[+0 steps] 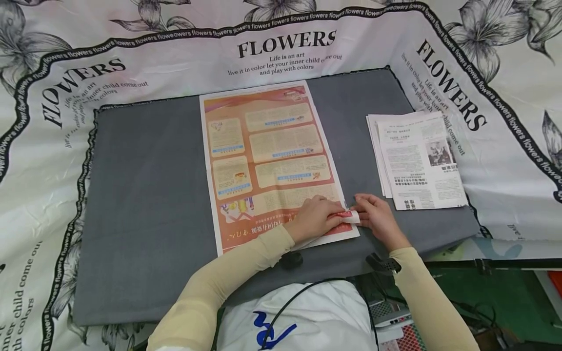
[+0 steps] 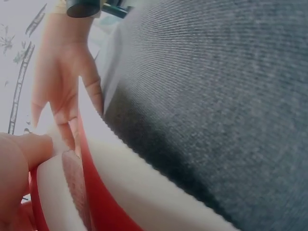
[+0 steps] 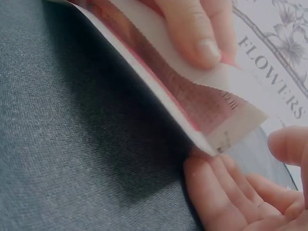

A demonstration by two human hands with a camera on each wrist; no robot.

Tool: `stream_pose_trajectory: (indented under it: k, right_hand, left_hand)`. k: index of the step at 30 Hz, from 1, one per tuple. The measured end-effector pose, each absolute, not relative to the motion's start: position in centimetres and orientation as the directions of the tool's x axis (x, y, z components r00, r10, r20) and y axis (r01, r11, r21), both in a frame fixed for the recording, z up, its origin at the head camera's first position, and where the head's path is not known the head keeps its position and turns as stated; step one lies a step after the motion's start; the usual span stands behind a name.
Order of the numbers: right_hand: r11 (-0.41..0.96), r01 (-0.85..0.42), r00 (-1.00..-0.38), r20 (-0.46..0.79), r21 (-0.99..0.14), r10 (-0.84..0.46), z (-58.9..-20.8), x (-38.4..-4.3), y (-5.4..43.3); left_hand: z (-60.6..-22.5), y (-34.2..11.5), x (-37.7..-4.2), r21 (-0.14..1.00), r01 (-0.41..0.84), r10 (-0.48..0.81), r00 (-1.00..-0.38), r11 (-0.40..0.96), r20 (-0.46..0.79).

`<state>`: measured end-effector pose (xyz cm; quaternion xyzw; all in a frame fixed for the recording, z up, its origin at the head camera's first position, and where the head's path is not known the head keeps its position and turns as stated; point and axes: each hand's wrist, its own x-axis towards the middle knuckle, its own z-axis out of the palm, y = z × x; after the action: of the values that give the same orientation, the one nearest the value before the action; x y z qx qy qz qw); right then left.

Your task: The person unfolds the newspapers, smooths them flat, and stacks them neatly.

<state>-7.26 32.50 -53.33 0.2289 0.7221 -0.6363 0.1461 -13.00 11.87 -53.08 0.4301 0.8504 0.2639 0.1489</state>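
An orange-and-red printed newspaper (image 1: 287, 141) lies on the grey cloth, its near right corner lifted. My left hand (image 1: 313, 219) pinches the raised upper layer at that corner, its thumb (image 3: 204, 48) on the white margin in the right wrist view. That layer curls up from the layer below, leaving a gap between them, also plain in the left wrist view, where the red-and-white edges (image 2: 103, 139) stand apart. My right hand (image 1: 377, 217) is at the corner's right; its fingers (image 3: 207, 183) touch the lower layer's tip from underneath, with the thumb held away from the paper.
A small stack of folded black-and-white newspapers (image 1: 417, 161) lies on the right of the grey cloth (image 1: 145, 204). White flower-printed sheeting (image 1: 175, 68) surrounds the cloth on the far side and both flanks. A black cable (image 1: 290, 304) runs across the person's white shirt.
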Motion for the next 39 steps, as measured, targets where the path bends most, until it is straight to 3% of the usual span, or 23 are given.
stream_pose_trajectory:
  k: [5,13,21,27,39]
  right_hand:
    - [0.07,0.518,-0.849,-0.503,-0.852,0.16,-53.8,-7.2,32.4]
    - [0.038,0.49,-0.868,-0.483,-0.871,0.112,-54.1,-7.8,31.9]
    - [0.065,0.492,-0.87,-0.488,-0.868,0.066,-53.5,-8.9,31.7]
    - [0.103,0.472,-0.882,-0.467,-0.876,0.068,-53.0,-9.8,31.5]
    - [0.177,0.479,-0.878,-0.472,-0.86,0.085,-53.9,-11.9,30.6]
  left_hand:
    - [-52.9,11.9,-12.8,0.641,0.619,0.806,-0.592,0.454,0.001]
    - [-52.3,11.4,-12.4,0.695,0.575,0.752,-0.655,0.432,0.074]
    - [-52.1,10.3,-11.9,0.709,0.617,0.734,-0.646,0.341,0.209]
    - [-51.8,9.5,-11.6,0.756,0.596,0.639,-0.699,0.271,0.322]
    - [-50.0,7.5,-11.3,0.786,0.607,0.436,-0.743,0.119,0.507]
